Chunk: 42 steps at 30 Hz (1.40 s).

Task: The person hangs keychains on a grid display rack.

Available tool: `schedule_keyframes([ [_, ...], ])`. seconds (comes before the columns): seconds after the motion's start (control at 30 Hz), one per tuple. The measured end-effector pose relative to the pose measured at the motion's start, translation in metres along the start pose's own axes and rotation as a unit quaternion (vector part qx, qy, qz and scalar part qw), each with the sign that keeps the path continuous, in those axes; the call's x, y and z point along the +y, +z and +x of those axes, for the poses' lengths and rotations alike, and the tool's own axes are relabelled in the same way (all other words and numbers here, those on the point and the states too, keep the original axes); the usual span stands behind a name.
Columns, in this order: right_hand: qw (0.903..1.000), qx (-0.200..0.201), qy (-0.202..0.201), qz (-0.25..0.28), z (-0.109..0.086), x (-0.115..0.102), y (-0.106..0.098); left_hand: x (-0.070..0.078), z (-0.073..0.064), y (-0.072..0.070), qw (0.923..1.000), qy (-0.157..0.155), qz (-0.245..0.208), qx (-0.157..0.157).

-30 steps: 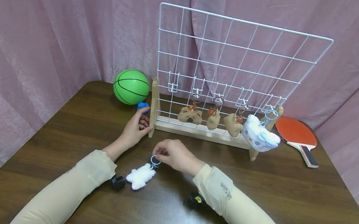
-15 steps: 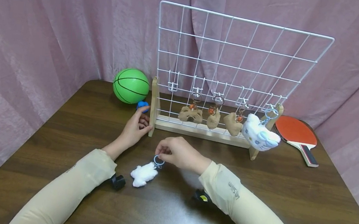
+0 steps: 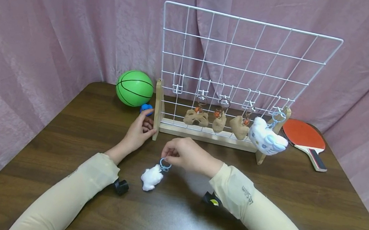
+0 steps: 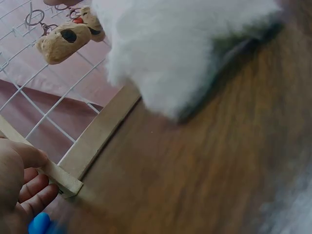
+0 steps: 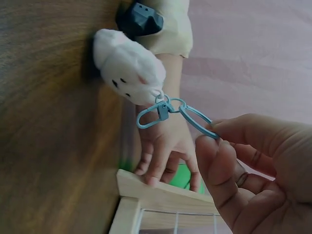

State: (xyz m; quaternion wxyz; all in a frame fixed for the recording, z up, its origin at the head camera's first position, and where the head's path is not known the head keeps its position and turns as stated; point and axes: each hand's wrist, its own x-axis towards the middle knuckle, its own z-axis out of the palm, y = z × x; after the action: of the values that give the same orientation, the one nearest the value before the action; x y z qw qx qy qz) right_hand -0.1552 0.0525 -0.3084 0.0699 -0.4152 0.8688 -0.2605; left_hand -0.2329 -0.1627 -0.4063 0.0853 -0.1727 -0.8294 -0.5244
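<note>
Between thumb and fingertip, my right hand (image 3: pixel 188 155) pinches the light blue key ring (image 3: pixel 165 163) of a white plush keychain (image 3: pixel 152 177). The plush hangs low over the table; in the right wrist view its small dark eyes and a blue clasp (image 5: pixel 162 111) show. My left hand (image 3: pixel 138 129) holds the left wooden upright (image 3: pixel 156 118) of a white wire grid rack (image 3: pixel 244 45), thumb on its front edge, other fingers beyond it. Three tan plush keychains (image 3: pixel 219 123) and a white-and-blue plush keychain (image 3: pixel 266 138) hang from hooks on the grid. The leftmost hook (image 3: pixel 177 89) is bare.
A green ball (image 3: pixel 134 88) with black lines sits behind the left hand, with a small blue object (image 3: pixel 146 108) near it. Right of the rack lies a red table tennis paddle (image 3: pixel 305 137). Pink curtains (image 3: pixel 63 25) hang behind the brown wooden table (image 3: pixel 325 213).
The right hand has drawn the keychain slightly to the right and toward the rack, and the plush has turned to hang more steeply below its ring. The left hand stays on the upright.
</note>
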Motion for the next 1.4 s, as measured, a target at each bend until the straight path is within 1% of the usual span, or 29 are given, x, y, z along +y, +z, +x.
schedule_keyframes([
  [0.1, 1.0000, 0.002, -0.005, -0.004, 0.000, -0.002, -0.006, -0.001, 0.000, 0.000, 1.0000, -0.002, -0.004, -0.002],
  [0.2, 0.9997, 0.006, -0.015, -0.019, -0.001, -0.005, -0.013, -0.001, 0.001, 0.000, 1.0000, -0.003, -0.008, -0.003],
  [0.33, 0.9995, 0.001, -0.005, -0.031, 0.000, -0.008, -0.022, -0.002, 0.001, 0.000, 1.0000, -0.003, -0.008, -0.002],
  [0.43, 0.9997, -0.005, 0.004, -0.025, 0.001, -0.008, -0.029, -0.002, 0.001, 0.000, 1.0000, -0.005, -0.008, -0.003],
  [0.57, 0.9998, -0.003, 0.000, -0.021, 0.003, -0.009, -0.041, -0.001, 0.001, 0.000, 0.9999, -0.008, -0.007, -0.004],
  [0.67, 0.9995, 0.003, -0.005, -0.031, 0.006, -0.009, -0.051, 0.000, 0.001, 0.001, 0.9999, -0.009, -0.006, -0.005],
  [0.87, 0.9994, 0.008, 0.010, -0.032, 0.010, -0.008, -0.070, -0.001, 0.002, 0.002, 0.9999, -0.012, 0.000, -0.006],
  [1.0, 0.9990, 0.015, 0.013, -0.040, 0.012, -0.007, -0.082, 0.000, 0.004, 0.004, 0.9998, -0.017, 0.001, -0.007],
  [1.1, 0.9986, 0.020, 0.025, -0.042, 0.014, -0.007, -0.090, 0.000, 0.004, 0.004, 0.9998, -0.018, 0.005, -0.007],
  [1.23, 0.9979, 0.021, 0.040, -0.046, 0.017, -0.007, -0.099, 0.000, 0.003, 0.004, 0.9998, -0.012, 0.011, -0.008],
  [1.4, 0.9975, 0.018, 0.053, -0.043, 0.023, -0.008, -0.105, 0.001, 0.002, 0.003, 0.9999, -0.010, 0.002, -0.010],
])
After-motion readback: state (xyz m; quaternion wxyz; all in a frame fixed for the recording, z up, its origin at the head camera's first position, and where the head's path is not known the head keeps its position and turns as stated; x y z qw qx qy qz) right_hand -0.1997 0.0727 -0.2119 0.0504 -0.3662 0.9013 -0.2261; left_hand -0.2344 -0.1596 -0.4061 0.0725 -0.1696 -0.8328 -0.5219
